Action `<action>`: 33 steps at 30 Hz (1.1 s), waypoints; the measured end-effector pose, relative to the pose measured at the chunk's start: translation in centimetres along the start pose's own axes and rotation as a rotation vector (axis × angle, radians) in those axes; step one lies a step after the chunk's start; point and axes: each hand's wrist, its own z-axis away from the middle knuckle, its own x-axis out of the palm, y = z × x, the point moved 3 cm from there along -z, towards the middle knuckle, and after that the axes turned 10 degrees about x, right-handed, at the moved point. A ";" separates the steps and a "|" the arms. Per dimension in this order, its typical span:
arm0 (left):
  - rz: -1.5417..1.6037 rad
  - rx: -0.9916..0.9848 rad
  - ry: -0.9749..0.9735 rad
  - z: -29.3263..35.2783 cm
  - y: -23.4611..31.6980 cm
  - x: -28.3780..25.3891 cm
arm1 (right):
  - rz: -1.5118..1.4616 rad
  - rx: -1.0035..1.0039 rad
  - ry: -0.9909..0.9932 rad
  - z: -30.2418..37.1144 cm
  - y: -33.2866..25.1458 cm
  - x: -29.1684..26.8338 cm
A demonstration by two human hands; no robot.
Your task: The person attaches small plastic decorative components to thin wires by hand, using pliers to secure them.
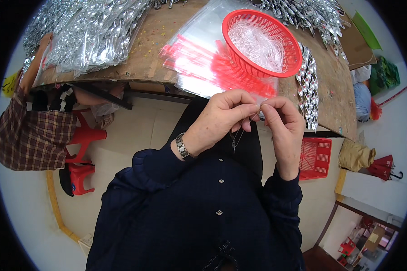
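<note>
My left hand (217, 118) and my right hand (282, 128) meet fingertip to fingertip in front of the table's near edge. Both are pinched closed on a thin pale string (240, 137) that hangs in a loop below them. A small shiny piece (234, 143) shows under the left fingers; its kind is too small to make out. Just beyond the hands, a red plastic basket (298, 64) holds a tangle of pale strings (257, 43). It rests on clear plastic bags with red parts (199, 58). Silver twisted foil strips (308, 88) lie right of the basket, hanging over the edge.
Heaps of silver foil strips (92, 38) cover the wooden table's (156, 38) left side. A person in a checked garment (36, 135) is at the far left, beside red stools (82, 178). A red crate (315, 158) stands on the floor at right, near a folded umbrella (382, 167).
</note>
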 end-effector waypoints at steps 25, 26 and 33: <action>0.103 -0.181 -0.044 0.0 -0.6 -0.6 | -0.014 0.015 -0.037 -0.4 0.9 0.0; 0.114 -0.188 -0.042 0.0 -0.7 -0.6 | -0.034 0.026 -0.048 -0.4 0.9 0.0; 0.114 -0.197 -0.032 0.1 -0.9 -0.8 | -0.062 0.053 -0.067 -0.4 1.2 0.1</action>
